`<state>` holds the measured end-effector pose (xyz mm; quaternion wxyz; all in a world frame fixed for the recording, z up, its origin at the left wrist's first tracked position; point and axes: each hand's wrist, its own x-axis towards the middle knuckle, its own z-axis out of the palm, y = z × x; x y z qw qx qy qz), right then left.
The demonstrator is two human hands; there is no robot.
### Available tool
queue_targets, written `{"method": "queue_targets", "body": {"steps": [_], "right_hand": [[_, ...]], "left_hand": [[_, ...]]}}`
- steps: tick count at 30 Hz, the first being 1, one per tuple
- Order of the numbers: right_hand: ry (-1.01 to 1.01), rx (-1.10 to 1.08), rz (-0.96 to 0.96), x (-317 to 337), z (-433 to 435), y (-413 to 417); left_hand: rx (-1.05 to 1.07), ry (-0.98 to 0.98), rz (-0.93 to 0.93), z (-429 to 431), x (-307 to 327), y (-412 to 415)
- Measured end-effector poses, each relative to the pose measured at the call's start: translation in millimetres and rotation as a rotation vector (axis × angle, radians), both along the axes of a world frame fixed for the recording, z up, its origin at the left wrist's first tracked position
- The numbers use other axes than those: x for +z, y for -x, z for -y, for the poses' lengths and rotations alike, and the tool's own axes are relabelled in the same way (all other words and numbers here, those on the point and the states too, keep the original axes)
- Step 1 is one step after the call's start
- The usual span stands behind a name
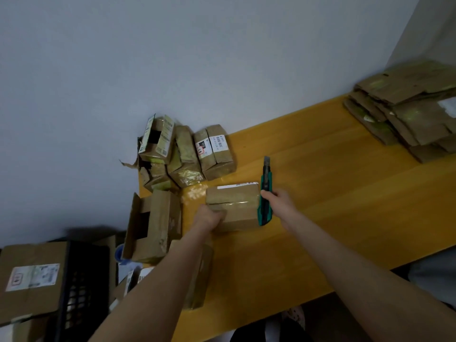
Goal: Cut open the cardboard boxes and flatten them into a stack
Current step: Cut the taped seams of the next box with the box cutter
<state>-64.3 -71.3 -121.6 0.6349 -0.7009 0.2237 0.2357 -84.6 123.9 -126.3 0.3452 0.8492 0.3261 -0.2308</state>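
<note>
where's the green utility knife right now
Head view: the green-and-black utility knife is gripped in the right hand, just right of the taped brown cardboard box on the yellow table.

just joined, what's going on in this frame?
A person is breaking down boxes at a yellow table. The left hand grips a taped cardboard box by its left end, while the right hand holds a green utility knife, blade out, beside the box's right end. A pile of boxes sits at the table's back left; a stack of flattened cardboard lies at the far right.
</note>
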Motion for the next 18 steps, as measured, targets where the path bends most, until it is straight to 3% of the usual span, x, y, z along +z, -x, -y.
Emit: {"method": "queue_targets", "body": {"steps": [2,4,8,13,18], "right_hand": [[-0.001,0.002,-0.002,-3.5,-0.6,-2.0],[0.009,0.002,-0.027,-8.1,3.1,-1.5],[0.067,0.004,-0.085,-19.0,17.5,5.2],[0.208,0.092,-0.003,-26.1,31.4,12.3],[0.425,0.228,0.171,-29.6,46.7,26.7]], "left_hand": [[-0.149,-0.168,0.108,3.5,4.6,-2.8],[-0.433,-0.334,0.231,9.4,9.2,-9.5],[-0.840,-0.446,0.166,34.8,9.4,-25.2],[-1.008,-0.524,0.000,55.8,0.7,-40.5],[-1.003,-0.527,0.007,57.6,-1.9,-36.4]]}}
